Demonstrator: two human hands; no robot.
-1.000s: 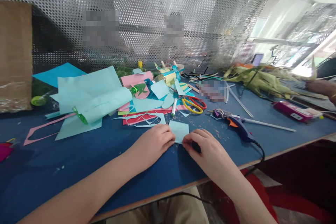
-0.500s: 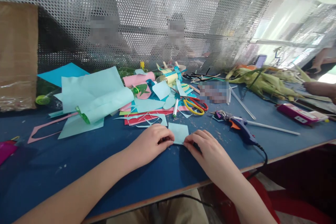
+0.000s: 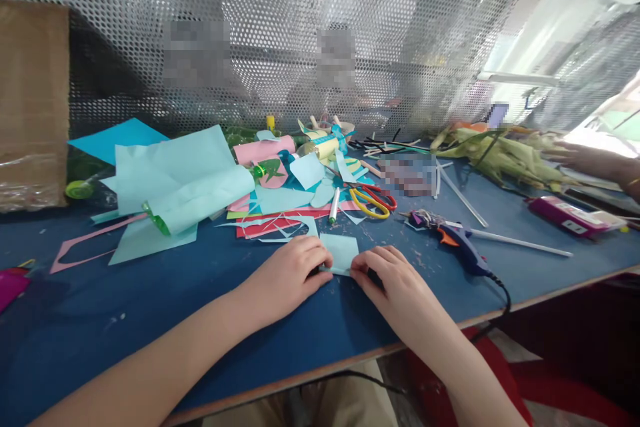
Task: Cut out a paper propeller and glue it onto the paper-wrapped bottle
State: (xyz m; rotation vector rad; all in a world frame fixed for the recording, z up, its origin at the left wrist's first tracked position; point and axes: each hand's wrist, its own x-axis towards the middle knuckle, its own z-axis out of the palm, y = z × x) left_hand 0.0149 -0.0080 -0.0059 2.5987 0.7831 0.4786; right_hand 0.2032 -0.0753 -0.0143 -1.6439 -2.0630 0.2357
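A small light-blue piece of paper (image 3: pixel 341 252) lies on the blue table, its near edge folded or rolled into a narrow strip. My left hand (image 3: pixel 295 270) pinches the near left corner between thumb and fingers. At the near right corner, my right hand (image 3: pixel 383 273) is closed on the paper in the same way. Just beyond it are light-blue paper offcuts, a white marker (image 3: pixel 335 205) with a green end, and scissors (image 3: pixel 371 203) with yellow and red handles.
A dark-blue glue gun (image 3: pixel 460 243) with its cord lies to the right, near a purple box (image 3: pixel 565 215). Large light-blue sheets (image 3: pixel 173 163) cover a green bottle at left. Corn husks (image 3: pixel 505 157) are piled at back right, where another person's hand (image 3: pixel 590 155) reaches in.
The near edge of the paper looks slightly more turned over, with my hands in almost the same place. The other person's hand has moved left over the corn husks.
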